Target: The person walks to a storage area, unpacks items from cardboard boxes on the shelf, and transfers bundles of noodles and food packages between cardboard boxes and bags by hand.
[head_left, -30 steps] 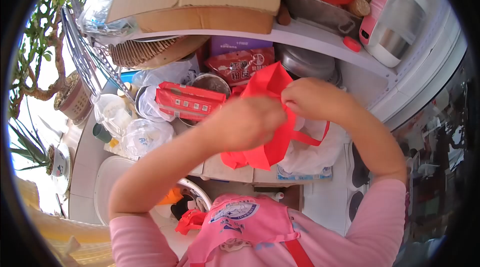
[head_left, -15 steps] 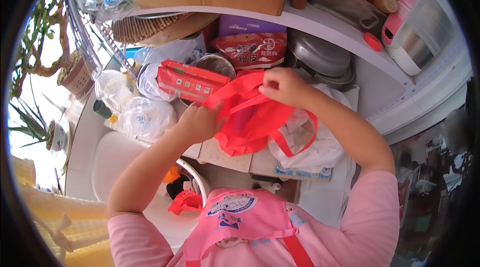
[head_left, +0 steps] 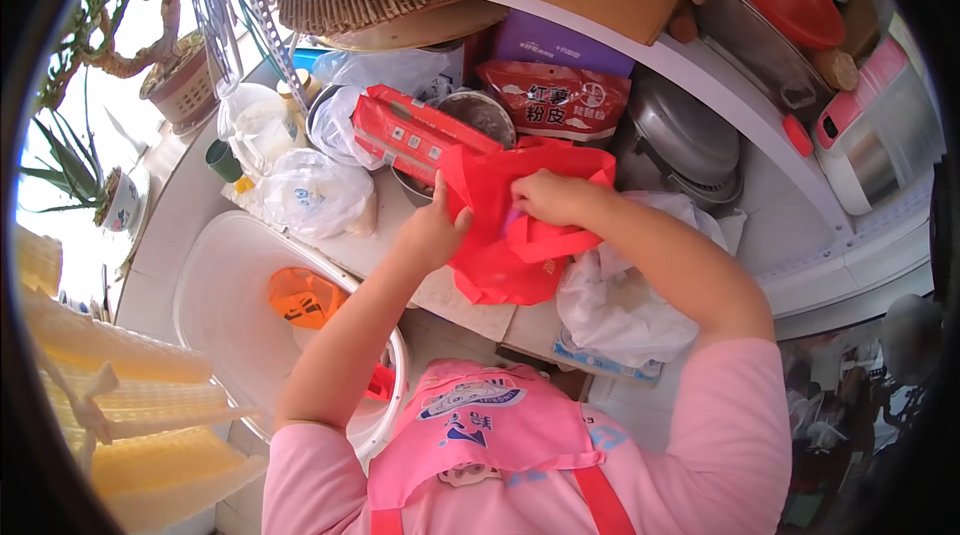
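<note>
A red cloth shopping bag (head_left: pixel 510 270) hangs in front of me above the counter, its mouth spread and its handle loop folded over the right side. My left hand (head_left: pixel 430 235) grips the bag's left edge, thumb and forefinger showing. Inside the mouth is my right hand (head_left: pixel 552 198), its fingers curled closed. By those fingertips a small purple patch (head_left: pixel 513 219) shows; what it belongs to is hidden, and I cannot make out what the right hand holds. Just behind the bag lies a red printed box (head_left: pixel 410 135).
A white bin (head_left: pixel 225 275) with orange and red bags stands at left. Behind are a red noodle packet (head_left: pixel 560 100), a grey lidded pot (head_left: pixel 682 125) and a tied plastic bag (head_left: pixel 310 193). White plastic bags (head_left: pixel 625 305) lie at right. A shelf edge (head_left: pixel 620 50) crosses above.
My right hand has left the bag's upper rim and moved down into its mouth. The view has shifted, showing more of the white bin.
</note>
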Available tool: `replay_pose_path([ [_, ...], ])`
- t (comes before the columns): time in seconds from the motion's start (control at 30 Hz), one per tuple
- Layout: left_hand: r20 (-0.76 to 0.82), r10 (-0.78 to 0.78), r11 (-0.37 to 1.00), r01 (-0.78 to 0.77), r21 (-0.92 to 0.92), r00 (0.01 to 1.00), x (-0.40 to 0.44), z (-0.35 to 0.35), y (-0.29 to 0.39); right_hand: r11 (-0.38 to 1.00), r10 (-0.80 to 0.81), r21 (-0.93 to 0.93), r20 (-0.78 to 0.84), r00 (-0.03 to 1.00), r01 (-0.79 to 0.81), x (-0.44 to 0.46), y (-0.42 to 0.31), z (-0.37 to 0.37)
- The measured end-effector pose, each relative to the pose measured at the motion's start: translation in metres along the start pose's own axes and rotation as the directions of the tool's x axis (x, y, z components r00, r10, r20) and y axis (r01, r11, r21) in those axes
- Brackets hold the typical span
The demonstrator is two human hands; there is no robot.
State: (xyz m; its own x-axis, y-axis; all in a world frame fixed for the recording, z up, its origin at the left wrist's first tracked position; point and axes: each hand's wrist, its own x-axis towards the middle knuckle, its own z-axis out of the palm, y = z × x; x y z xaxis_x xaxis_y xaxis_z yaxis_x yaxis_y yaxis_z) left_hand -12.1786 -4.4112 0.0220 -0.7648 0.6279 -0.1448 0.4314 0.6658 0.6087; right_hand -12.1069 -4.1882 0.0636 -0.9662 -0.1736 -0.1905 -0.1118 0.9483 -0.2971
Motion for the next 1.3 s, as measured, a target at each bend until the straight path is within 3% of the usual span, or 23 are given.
replay_pose_path([
  [0.07, -0.015, 0.007, 1.0, -0.007, 0.018, 1.0, -0.008, 0.003, 0.003, 0.97, 0.231, -0.142, 0.289, 0.929, -0.197, -0.014, -0.007, -0.014],
  [0.1, -0.021, 0.021, 0.999, -0.02, 0.039, 1.0, -0.012, 0.006, 0.005, 0.97, 0.228, -0.148, 0.295, 0.928, -0.191, -0.021, -0.006, -0.007],
  [0.17, -0.072, 0.034, 0.999, -0.034, 0.012, 0.997, -0.02, 0.01, 0.012, 0.88, -0.12, -0.422, 0.25, 0.961, 0.22, -0.029, 0.0, 0.01],
  [0.2, -0.107, 0.05, 0.998, -0.052, -0.019, 0.993, -0.023, 0.009, 0.016, 0.889, -0.351, -0.305, 0.022, 0.936, 0.34, -0.027, 0.003, 0.02],
  [0.3, -0.162, 0.064, 0.997, -0.071, -0.043, 0.985, -0.034, 0.01, 0.026, 0.827, -0.483, -0.3, 0.054, 0.874, 0.475, 0.001, -0.004, 0.035],
  [0.33, -0.179, 0.074, 0.996, -0.081, -0.029, 0.981, -0.036, 0.01, 0.027, 0.823, -0.488, -0.302, 0.057, 0.871, 0.481, 0.008, -0.007, 0.042],
  [0.4, -0.197, 0.098, 0.993, -0.108, -0.037, 0.975, -0.037, 0.012, 0.024, 0.934, -0.217, -0.239, 0.208, 0.954, 0.265, 0.016, -0.014, 0.053],
  [0.5, -0.231, 0.131, 0.988, -0.146, -0.048, 0.964, -0.037, 0.017, 0.022, 0.892, -0.163, -0.363, 0.299, 0.94, 0.27, 0.012, -0.022, 0.053],
  [0.63, -0.242, 0.127, 0.989, -0.142, -0.045, 0.962, -0.039, 0.019, 0.022, 0.893, -0.23, -0.339, 0.224, 0.947, 0.297, 0.027, 0.006, 0.09],
  [0.7, -0.254, 0.138, 0.987, -0.153, -0.043, 0.957, -0.039, 0.022, 0.018, 0.792, -0.407, -0.472, 0.064, 0.911, 0.387, 0.031, 0.007, 0.095],
  [0.77, -0.263, 0.156, 0.984, -0.172, -0.037, 0.952, -0.041, 0.02, 0.02, 0.751, -0.379, -0.533, 0.136, 0.916, 0.389, 0.023, 0.003, 0.084],
  [0.83, -0.135, 0.11, 0.994, -0.108, 0.019, 0.985, -0.046, 0.013, 0.028, 0.704, -0.342, -0.592, 0.203, 0.918, 0.393, 0.017, 0.001, 0.074],
  [0.93, -0.049, 0.171, 0.984, -0.168, 0.06, 0.984, -0.055, 0.005, 0.033, 0.763, -0.358, -0.524, 0.145, 0.923, 0.378, 0.014, 0.002, 0.07],
  [1.0, -0.023, 0.202, 0.973, -0.198, 0.122, 0.979, -0.056, 0.01, 0.029, 0.925, 0.026, -0.372, 0.273, 0.962, 0.081, 0.012, -0.007, 0.058],
  [1.03, -0.002, 0.232, 0.957, -0.228, 0.181, 0.973, -0.058, 0.013, 0.029, 0.928, 0.029, -0.365, 0.273, 0.962, 0.075, 0.008, -0.004, 0.061],
  [1.07, 0.008, 0.235, 0.955, -0.232, 0.185, 0.972, -0.063, 0.01, 0.034, 0.996, -0.077, -0.04, 0.028, 0.997, 0.078, 0.003, 0.0, 0.065],
  [1.1, 0.039, 0.257, 0.919, -0.257, 0.3, 0.966, -0.071, 0.003, 0.043, 0.948, -0.092, 0.276, -0.243, 0.966, 0.16, -0.001, -0.001, 0.064],
  [1.13, 0.071, 0.276, 0.868, -0.28, 0.409, 0.959, -0.077, -0.002, 0.052, 0.946, -0.086, 0.283, -0.248, 0.965, 0.157, -0.005, -0.002, 0.061],
  [1.17, 0.08, 0.279, 0.864, -0.286, 0.415, 0.957, -0.085, -0.001, 0.06, 0.847, -0.218, 0.406, -0.322, 0.921, 0.342, -0.012, -0.014, 0.047],
  [1.2, -0.013, 0.498, 0.776, -0.439, 0.454, 0.867, -0.095, 0.004, 0.066, 0.699, -0.327, 0.5, -0.413, 0.85, 0.512, -0.018, -0.025, 0.034],
  [1.23, -0.096, 0.69, 0.655, -0.562, 0.506, 0.718, -0.1, 0.008, 0.073, 0.697, -0.321, 0.501, -0.42, 0.849, 0.512, -0.021, -0.034, 0.027],
  [1.27, 0.026, 0.745, 0.6, -0.687, 0.41, 0.666, -0.099, 0.014, 0.078, 0.935, -0.273, 0.133, -0.322, 0.906, 0.329, -0.022, -0.044, 0.022],
  [1.3, 0.029, 0.746, 0.598, -0.689, 0.411, 0.665, -0.094, 0.023, 0.077, 0.953, -0.178, -0.285, -0.255, 0.951, 0.102, -0.022, -0.054, 0.016],
])
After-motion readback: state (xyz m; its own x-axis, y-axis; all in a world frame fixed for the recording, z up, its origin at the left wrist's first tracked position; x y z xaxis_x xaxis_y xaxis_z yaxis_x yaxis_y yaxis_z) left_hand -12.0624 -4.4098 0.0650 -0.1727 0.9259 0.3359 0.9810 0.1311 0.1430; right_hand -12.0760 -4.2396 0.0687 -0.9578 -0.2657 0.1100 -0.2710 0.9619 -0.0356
